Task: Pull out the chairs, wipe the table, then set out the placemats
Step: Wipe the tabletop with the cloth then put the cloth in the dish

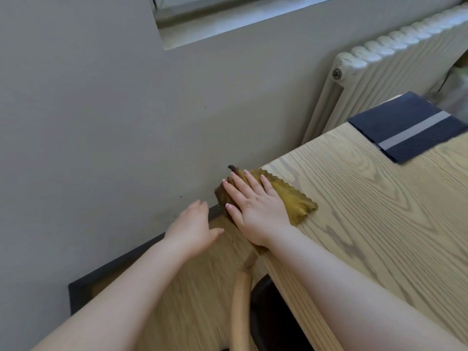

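Observation:
My right hand (253,206) lies flat with straight fingers on a mustard-yellow cloth (293,198) at the corner of the light wooden table (367,224). Part of the cloth hangs over the table's edge by the wall. My left hand (195,226) hovers with relaxed fingers just off that corner, below the table's level, and holds nothing. A dark blue placemat (405,125) with a grey stripe lies folded at the table's far end. Below the near edge shows a curved wooden chair back (240,307) with a dark seat (273,320).
A grey wall (101,122) runs close along the table's left side, with a dark skirting board (114,269) and wooden floor (192,287) below. A white radiator (395,64) stands behind the table's far end. A window sill (202,34) is above.

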